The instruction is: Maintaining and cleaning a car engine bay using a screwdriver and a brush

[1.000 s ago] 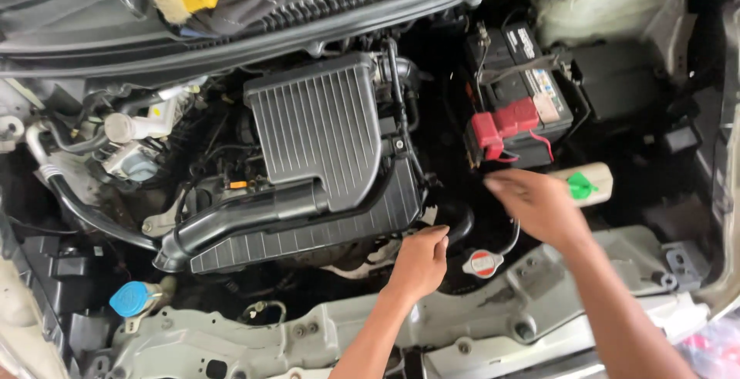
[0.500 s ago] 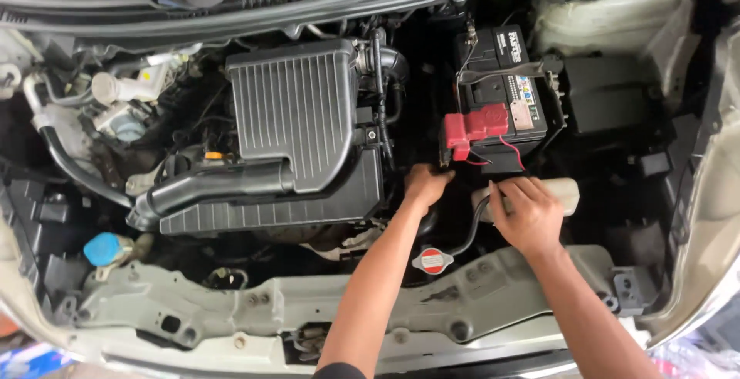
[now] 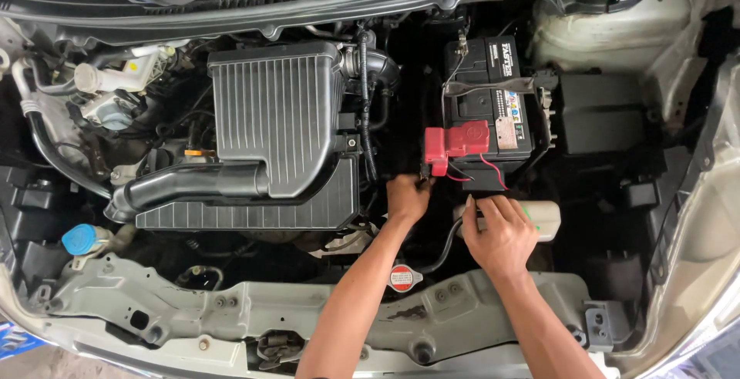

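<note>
Engine bay: one battery (image 3: 489,109), one red terminal cover (image 3: 456,144), two hands: left hand (image 3: 407,198), right hand (image 3: 505,236).

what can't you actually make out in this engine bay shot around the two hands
- Left hand fingertips, head view: sunk in the dark gap below the red terminal cover, so what they grip is unclear.
- Cap of the white reservoir: hidden under the right hand.
- Black hose: its upper end vanishes under that hand.

Car workshop, open engine bay (image 3: 277,140), battery (image 3: 493,109)
</note>
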